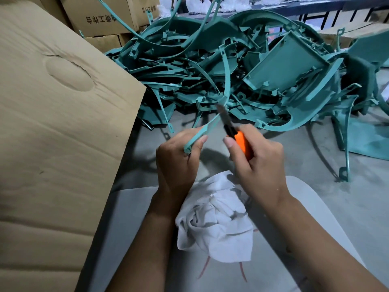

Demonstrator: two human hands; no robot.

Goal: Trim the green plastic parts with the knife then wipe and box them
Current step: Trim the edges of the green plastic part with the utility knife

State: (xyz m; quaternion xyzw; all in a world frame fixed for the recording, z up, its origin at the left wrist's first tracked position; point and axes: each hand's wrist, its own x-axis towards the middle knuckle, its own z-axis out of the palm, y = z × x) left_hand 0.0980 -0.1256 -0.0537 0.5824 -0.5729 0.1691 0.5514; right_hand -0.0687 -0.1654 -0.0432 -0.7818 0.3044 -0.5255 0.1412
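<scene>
Big brown cardboard box flap (pixel 52 133) at left. Tangled heap of teal-green plastic parts (pixel 242 76) on grey floor beyond hands. Crumpled white cloth (pixel 214 224) on lap. Left hand (pixel 179 161) grips thin curved green plastic strip (pixel 210 125). Right hand (pixel 259 163) clasps orange-handled utility knife (pixel 233 131), blade against strip.

Knife (pixel 235 133) blade seemingly against green strip (pixel 202 131)

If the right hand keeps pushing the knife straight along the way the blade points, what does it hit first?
The right hand aims the orange knife up and left. Its blade tip already sits at the thin green strip that the left hand pinches; beyond that, probably the pile of green parts, though depth is unclear.
</scene>
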